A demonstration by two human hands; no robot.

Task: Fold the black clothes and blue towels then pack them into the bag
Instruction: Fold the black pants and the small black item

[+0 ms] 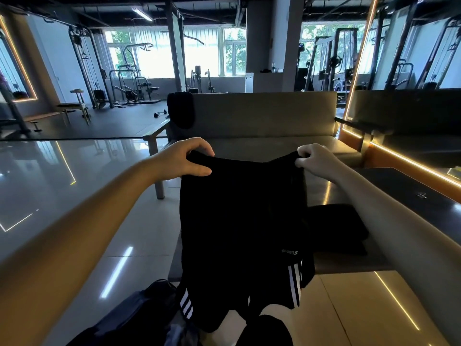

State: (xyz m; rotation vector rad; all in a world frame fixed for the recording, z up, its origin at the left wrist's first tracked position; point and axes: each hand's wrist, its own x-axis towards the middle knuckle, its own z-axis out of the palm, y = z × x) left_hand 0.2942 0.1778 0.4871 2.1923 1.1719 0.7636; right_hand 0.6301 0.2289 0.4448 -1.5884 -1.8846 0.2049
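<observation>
Head camera shows, lowest in the frame at the left, the dark bag [129, 318] (I cannot tell if its mouth is open). Just above it, in the centre of the frame, hang the black shorts [239, 221], held up in the air by the waistband. My left hand [184, 158] pinches the left corner of the waistband between thumb and curled fingers. My right hand [314, 158] grasps the right corner in the same way.

The risk, as I judge it, is in these two small pinches. The cloth looks thin and limp, so if one corner slips, that side will drop toward the bag or the floor and the fold must begin again. A fold made in the air may also come out crooked, because the two legs do not hang level.

The shorts are matte black, with white stripes near the hem of each leg and a small white word on the lower right leg.

Behind them, right of centre, a folded black garment [334, 228] lies on the low table [349, 267]. Farther, in the upper centre, a second black garment [180, 109] hangs over the back of the grey sofa [262, 113]. I see no blue towels.
</observation>
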